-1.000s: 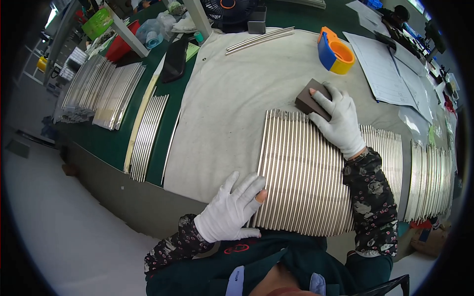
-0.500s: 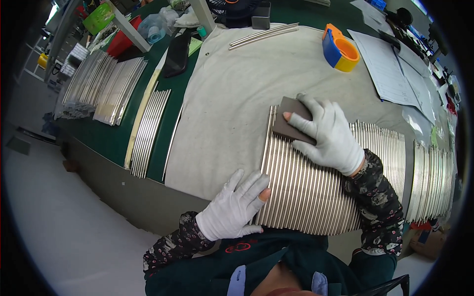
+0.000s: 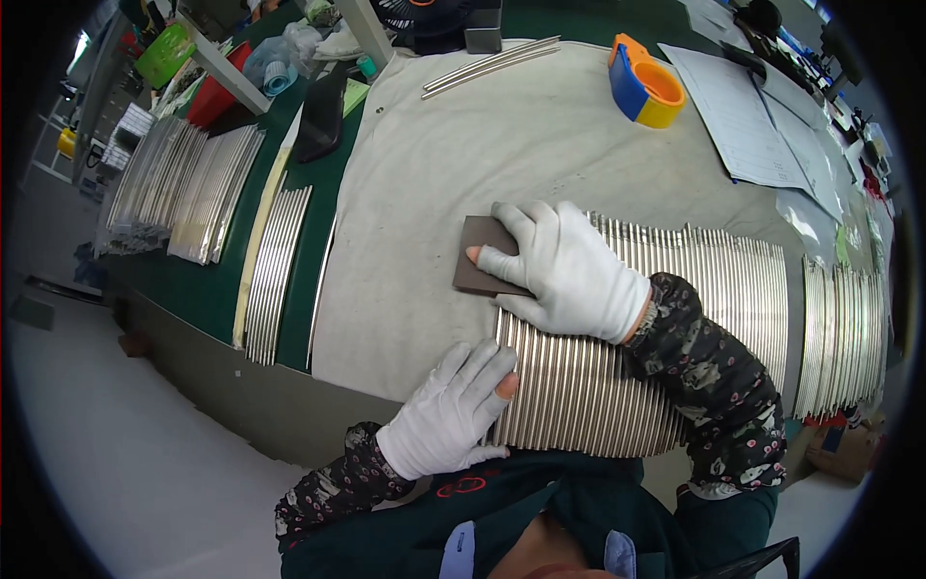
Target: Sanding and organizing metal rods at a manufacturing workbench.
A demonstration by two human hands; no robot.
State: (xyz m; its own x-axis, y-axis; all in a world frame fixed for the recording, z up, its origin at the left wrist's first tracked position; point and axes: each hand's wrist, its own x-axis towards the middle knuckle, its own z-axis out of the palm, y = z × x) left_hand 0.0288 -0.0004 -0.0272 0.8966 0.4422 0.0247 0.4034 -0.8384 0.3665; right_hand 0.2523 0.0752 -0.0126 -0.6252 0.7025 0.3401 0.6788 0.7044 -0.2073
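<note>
A wide row of thin silvery metal rods (image 3: 598, 396) lies side by side on the pale cloth in front of me. My right hand (image 3: 569, 270), in a white glove with bare fingertips showing, grips a flat brown sanding block (image 3: 482, 253). The block is at the upper left end of the rods, partly over the cloth. My left hand (image 3: 446, 410), gloved the same way, lies flat with fingers stretched against the row's left edge. My right palm and forearm hide part of the rods.
The pale cloth (image 3: 415, 212) covers the green table. Bundled rods (image 3: 193, 188) and a black phone (image 3: 321, 116) are at left, with more rods (image 3: 841, 338) at far right. Beyond stand a tape dispenser (image 3: 661, 89), papers (image 3: 738, 116) and a few loose rods (image 3: 492, 66).
My right hand has slid the sanding block leftward and slightly nearer, from on top of the rods to past their left edge. My left hand has stayed almost in place.
</note>
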